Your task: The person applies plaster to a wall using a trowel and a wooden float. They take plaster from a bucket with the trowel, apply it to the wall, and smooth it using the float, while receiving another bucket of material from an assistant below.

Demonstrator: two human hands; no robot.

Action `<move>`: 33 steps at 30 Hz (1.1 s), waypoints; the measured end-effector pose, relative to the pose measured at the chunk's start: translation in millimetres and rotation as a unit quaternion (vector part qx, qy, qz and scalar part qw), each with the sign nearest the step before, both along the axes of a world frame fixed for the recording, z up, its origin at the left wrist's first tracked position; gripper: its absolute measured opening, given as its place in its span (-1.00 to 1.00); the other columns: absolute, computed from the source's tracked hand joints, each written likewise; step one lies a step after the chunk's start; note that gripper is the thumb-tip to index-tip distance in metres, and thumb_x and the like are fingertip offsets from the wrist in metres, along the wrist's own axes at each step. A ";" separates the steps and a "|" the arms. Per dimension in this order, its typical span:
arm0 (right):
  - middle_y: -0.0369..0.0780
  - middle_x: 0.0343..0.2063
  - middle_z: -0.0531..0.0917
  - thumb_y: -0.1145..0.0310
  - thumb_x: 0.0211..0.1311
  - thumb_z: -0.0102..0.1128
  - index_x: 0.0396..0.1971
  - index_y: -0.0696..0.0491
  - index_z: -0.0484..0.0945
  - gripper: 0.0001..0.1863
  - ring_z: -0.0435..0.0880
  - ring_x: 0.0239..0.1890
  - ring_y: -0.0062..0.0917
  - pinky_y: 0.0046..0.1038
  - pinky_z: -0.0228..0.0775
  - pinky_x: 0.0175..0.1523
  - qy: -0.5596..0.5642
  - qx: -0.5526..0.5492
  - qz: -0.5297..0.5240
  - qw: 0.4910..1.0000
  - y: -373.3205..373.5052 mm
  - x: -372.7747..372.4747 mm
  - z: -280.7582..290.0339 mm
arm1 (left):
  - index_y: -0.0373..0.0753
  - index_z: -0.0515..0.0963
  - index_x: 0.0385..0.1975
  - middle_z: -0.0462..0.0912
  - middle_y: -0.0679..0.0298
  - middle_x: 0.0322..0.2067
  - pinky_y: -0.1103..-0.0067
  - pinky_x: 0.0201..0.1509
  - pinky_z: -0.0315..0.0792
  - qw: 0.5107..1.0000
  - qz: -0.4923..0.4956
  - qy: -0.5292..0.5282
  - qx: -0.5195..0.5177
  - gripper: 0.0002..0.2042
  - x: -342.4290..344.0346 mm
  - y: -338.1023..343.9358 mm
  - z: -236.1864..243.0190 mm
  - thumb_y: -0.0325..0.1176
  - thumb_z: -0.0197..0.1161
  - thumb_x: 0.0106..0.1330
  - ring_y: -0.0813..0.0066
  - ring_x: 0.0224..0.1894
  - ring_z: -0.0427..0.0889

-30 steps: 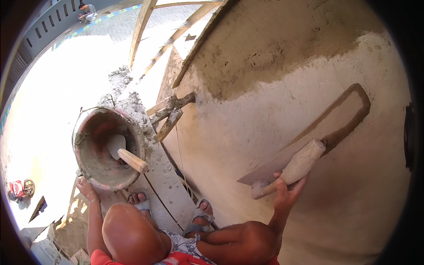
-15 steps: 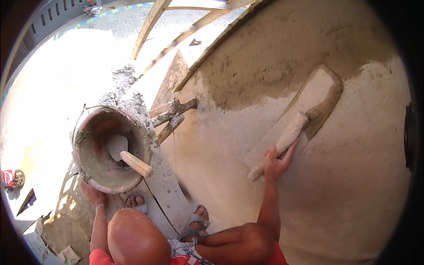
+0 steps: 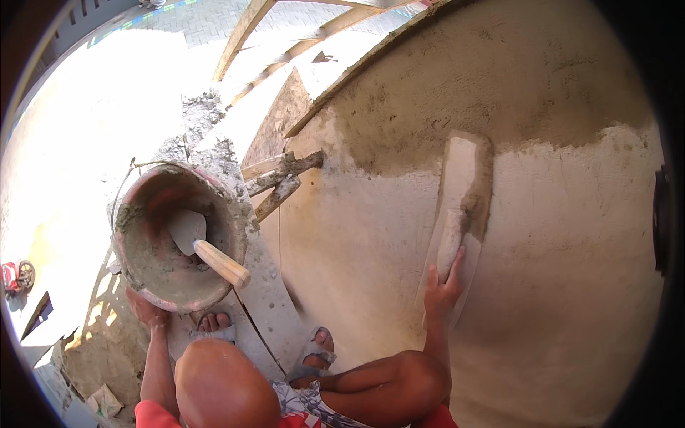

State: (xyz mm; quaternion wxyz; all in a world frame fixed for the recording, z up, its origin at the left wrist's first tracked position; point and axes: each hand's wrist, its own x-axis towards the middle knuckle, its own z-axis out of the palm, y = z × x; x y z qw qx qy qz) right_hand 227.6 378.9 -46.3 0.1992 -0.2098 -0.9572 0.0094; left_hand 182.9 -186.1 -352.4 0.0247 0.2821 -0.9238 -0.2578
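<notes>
My right hand [image 3: 444, 289] grips the pale handle [image 3: 451, 232] of a long plastering float [image 3: 464, 153], held almost upright at the cream wall [image 3: 549, 235], its top reaching the darker wet plaster band [image 3: 499, 71]. My left hand [image 3: 148, 310] is at the lower left of a mortar-smeared bucket [image 3: 143, 257]; its fingertips are partly hidden by the rim, so I cannot tell what they hold. Inside the bucket rests a pointed trowel [image 3: 187, 232] with a wooden handle [image 3: 221, 262] hanging over the rim.
I squat on mortar-spattered planks [image 3: 264, 285] along the wall. Timber battens [image 3: 242, 36] and crossed sticks [image 3: 282, 178] stand beside the wall. A red wheeled vehicle [image 3: 18, 278] is far left below. A distant person [image 3: 151, 3] is mostly cut off at the top.
My right hand has swung the float leftward, from a steep diagonal to almost upright, its top now nearer the middle of the view. The view has shifted slightly, cutting off the distant person.
</notes>
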 end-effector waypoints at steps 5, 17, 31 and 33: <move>0.14 0.26 0.42 0.41 0.26 0.15 0.47 0.04 0.08 -0.22 0.62 0.08 -0.03 -0.20 0.47 0.12 0.133 -0.228 -0.112 0.958 -52.5 -65.4 101.5 | -0.33 0.29 0.23 0.48 -0.09 0.10 0.17 0.18 0.35 0.999 0.006 -0.015 -0.028 -0.41 3.8 -15.0 -15.4 -0.26 0.28 0.23 -0.10 0.19 0.44; 0.11 0.27 0.42 0.38 0.20 0.24 0.44 0.11 0.12 -0.20 0.43 0.32 -0.06 -0.23 0.30 0.35 -0.068 -0.083 0.009 0.994 -27.0 -38.8 63.2 | -0.30 0.29 0.27 0.46 -0.03 0.15 0.20 0.20 0.35 0.999 0.032 -0.001 -0.017 -0.38 -2.3 -5.7 -4.2 -0.23 0.28 0.23 -0.05 0.20 0.45; 0.11 0.18 0.51 0.39 0.20 0.23 0.45 0.01 0.15 -0.21 0.50 0.22 0.02 -0.13 0.40 0.25 -0.029 -0.043 0.036 0.998 -3.8 -3.0 43.5 | -0.29 0.22 0.31 0.42 -0.05 0.20 0.19 0.20 0.36 0.997 0.052 -0.032 0.037 -0.34 -5.5 4.7 9.9 -0.24 0.29 0.22 -0.07 0.24 0.43; 0.11 0.18 0.51 0.36 0.20 0.24 0.45 0.00 0.15 -0.20 0.50 0.22 0.02 -0.13 0.40 0.25 -0.012 -0.067 0.018 0.997 -16.0 -42.9 64.2 | -0.28 0.23 0.31 0.43 -0.04 0.20 0.19 0.20 0.36 0.998 0.043 -0.044 0.016 -0.34 -2.1 -2.8 -1.9 -0.22 0.29 0.23 -0.07 0.24 0.42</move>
